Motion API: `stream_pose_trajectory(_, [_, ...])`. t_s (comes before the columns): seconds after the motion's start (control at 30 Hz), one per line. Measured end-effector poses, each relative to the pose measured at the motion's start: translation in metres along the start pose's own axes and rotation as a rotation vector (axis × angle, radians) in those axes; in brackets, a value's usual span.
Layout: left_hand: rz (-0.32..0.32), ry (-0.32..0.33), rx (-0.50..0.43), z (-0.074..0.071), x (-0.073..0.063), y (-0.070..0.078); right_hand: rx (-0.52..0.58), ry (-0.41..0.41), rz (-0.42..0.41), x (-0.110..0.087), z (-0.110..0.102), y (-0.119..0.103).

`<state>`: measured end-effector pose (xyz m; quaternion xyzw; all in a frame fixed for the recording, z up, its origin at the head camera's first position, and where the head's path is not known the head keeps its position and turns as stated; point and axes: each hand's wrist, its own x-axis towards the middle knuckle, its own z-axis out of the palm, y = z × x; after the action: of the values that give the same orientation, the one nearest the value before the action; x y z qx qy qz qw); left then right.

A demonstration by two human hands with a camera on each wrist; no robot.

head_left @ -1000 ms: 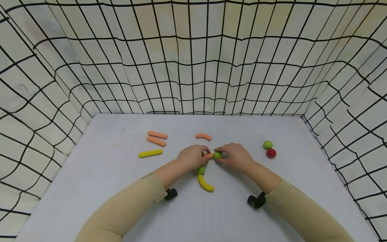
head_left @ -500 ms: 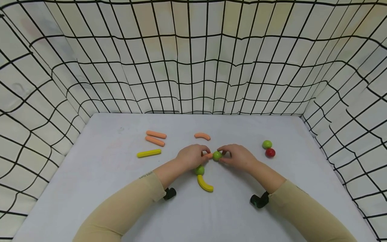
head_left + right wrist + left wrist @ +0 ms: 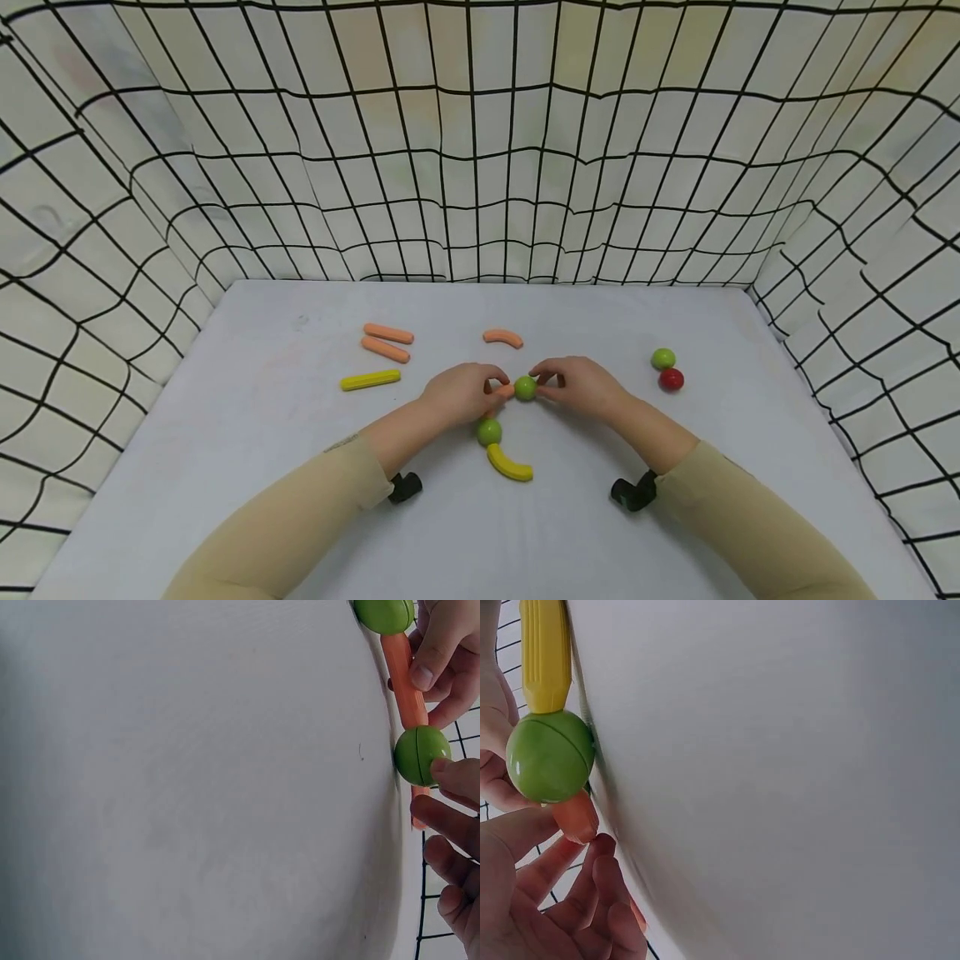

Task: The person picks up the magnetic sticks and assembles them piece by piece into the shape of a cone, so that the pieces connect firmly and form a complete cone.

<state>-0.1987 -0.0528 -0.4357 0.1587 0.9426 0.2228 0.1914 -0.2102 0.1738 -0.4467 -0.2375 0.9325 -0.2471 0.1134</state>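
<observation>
In the head view my left hand [image 3: 459,397] pinches a short orange stick [image 3: 506,391] between thumb and finger. A green ball [image 3: 526,387] sits at the stick's right end. My right hand [image 3: 581,388] holds this ball from the right, with the thumb on it in the right wrist view. Just below my left hand is a second green ball [image 3: 489,432], with a curved yellow stick [image 3: 512,465] at its lower side. The left wrist view shows the yellow stick [image 3: 546,656], green ball [image 3: 550,757] and orange piece [image 3: 576,816] end to end. My left fingers partly hide the orange piece.
On the white table [image 3: 570,533], two straight orange sticks [image 3: 387,340] and a straight yellow stick [image 3: 371,380] lie to the left. A curved orange stick [image 3: 502,337] lies beyond my hands. At the right are a loose green ball [image 3: 663,359] and a red ball [image 3: 671,380]. Black netting [image 3: 510,183] surrounds the table.
Both hands have shifted left with the orange stick and its green ball. The lower green ball and curved yellow stick have moved slightly toward me, and orange now shows above that ball.
</observation>
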Motion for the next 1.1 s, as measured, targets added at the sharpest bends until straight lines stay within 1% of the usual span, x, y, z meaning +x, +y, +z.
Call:
stream_pose_trajectory(0.17, [-0.009,0.003,-0.022,-0.002,-0.007,-0.005,0.013,-0.010,-0.008,0.006,0.003,-0.005])
stream_pose_trajectory(0.3, [-0.025,0.005,-0.018,-0.003,-0.011,-0.007,0.014,-0.011,-0.006,0.010,0.004,-0.010])
stream_pose_trajectory(0.5, [-0.045,0.032,-0.014,-0.004,-0.015,-0.009,0.004,-0.010,-0.025,0.015,0.005,-0.017])
stream_pose_trajectory(0.63, [-0.050,0.052,-0.012,-0.003,-0.017,-0.012,0.005,-0.010,-0.035,0.017,0.006,-0.020])
stream_pose_trajectory(0.73, [-0.043,0.057,-0.018,-0.003,-0.017,-0.014,0.007,-0.007,-0.028,0.018,0.007,-0.021])
stream_pose_trajectory(0.93, [-0.051,0.041,-0.058,-0.004,-0.019,-0.016,0.002,-0.010,-0.016,0.020,0.007,-0.022])
stream_pose_trajectory(1.1, [-0.058,0.036,-0.057,-0.005,-0.018,-0.018,0.013,-0.010,0.004,0.024,0.003,-0.016])
